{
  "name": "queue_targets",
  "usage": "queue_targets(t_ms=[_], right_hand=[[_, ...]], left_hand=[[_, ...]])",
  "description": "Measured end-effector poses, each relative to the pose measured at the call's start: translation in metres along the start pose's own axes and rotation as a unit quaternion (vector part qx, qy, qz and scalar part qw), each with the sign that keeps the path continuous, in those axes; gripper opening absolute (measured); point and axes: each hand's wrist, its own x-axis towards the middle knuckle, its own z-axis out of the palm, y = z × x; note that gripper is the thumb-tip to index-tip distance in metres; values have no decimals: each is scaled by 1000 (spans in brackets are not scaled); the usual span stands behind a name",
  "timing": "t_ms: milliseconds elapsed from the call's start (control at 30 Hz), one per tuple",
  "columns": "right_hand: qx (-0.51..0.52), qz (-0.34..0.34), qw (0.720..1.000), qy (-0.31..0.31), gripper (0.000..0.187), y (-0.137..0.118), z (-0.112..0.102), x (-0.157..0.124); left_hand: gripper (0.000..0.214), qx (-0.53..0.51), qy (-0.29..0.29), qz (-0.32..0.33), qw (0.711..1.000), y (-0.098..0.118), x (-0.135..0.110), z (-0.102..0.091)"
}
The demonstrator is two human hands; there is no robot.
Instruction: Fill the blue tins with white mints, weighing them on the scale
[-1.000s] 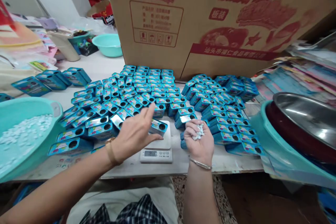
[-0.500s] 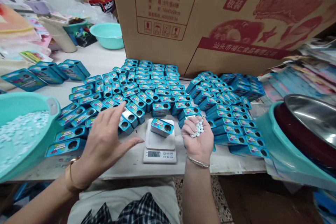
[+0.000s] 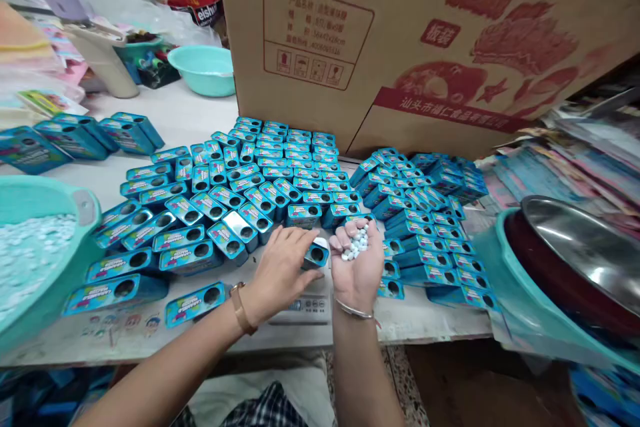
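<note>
My left hand [image 3: 283, 267] is closed around a small blue candy tin [image 3: 317, 253] with a round dark hole in its top, above the scale. Most of the white kitchen scale [image 3: 300, 310] is hidden beneath that hand and wrist; its display is partly covered. Just to the right, my right hand [image 3: 357, 267] is turned palm up, fingers curled round a heap of small pale blue and white candies [image 3: 356, 243]. The tin's open end points toward the candies. Rows of similar blue tins [image 3: 260, 167] stand behind both hands.
A turquoise basin [image 3: 75, 260] with more candies stands at the left edge. At right sits another turquoise basin [image 3: 493, 273] with a metal bowl [image 3: 585, 240] in it. A large cardboard box [image 3: 370, 33] rises behind the tins. More tins [image 3: 435, 233] fill the right side.
My left hand has moved right from beside the scale and taken hold of the tin that was standing on it. My right hand still holds the candies, slightly further left in view.
</note>
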Motion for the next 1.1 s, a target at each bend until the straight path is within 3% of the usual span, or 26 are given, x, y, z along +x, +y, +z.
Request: queue_targets(t_ms=[133, 267, 467, 567, 733, 900, 1100], right_hand=[[-56, -51, 997, 7, 21, 9, 3, 0], [-96, -75, 993, 2, 22, 14, 1, 1], [-103, -82, 991, 1, 21, 18, 1, 2], [-58, -51, 997, -1, 20, 13, -2, 6], [69, 53, 995, -54, 21, -14, -14, 13], [137, 76, 984, -85, 21, -34, -22, 10], [139, 85, 982, -95, 18, -34, -19, 4]], left_hand=[[39, -34, 13, -16, 999, -1, 6, 11], [35, -40, 20, -22, 999, 0, 5, 12], [33, -45, 24, -25, 998, 0, 6, 15], [36, -44, 18, -24, 999, 0, 6, 14], [65, -55, 57, 0, 997, -3, -11, -15], [60, -25, 124, -34, 991, -18, -42, -58], [58, -7, 123, -55, 991, -33, -62, -66]])
